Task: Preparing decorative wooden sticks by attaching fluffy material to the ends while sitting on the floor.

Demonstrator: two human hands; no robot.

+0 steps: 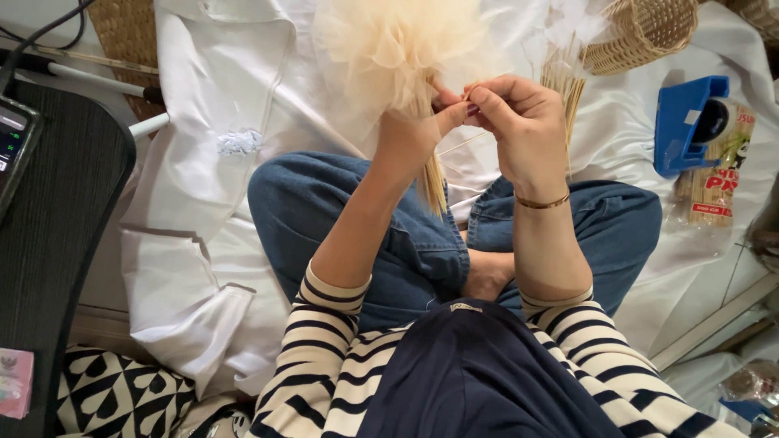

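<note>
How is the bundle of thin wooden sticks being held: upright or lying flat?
Upright. The left hand grips the stick bundle, cream tulle puff on top, ends pointing down toward the lap.

I sit cross-legged in blue jeans on a white cloth (235, 89). My left hand (410, 134) grips a bundle of thin wooden sticks (434, 182) topped with cream tulle pom-poms (393, 45), its thumb stretched toward my right hand (519, 122). My right fingers (487, 101) pinch together at the top of the bundle, just under the tulle. More loose sticks (562, 85) lie beyond, near a wicker basket (641, 32). A blue tape dispenser (690, 122) rests on a packet of sticks (714, 174) to my right.
</note>
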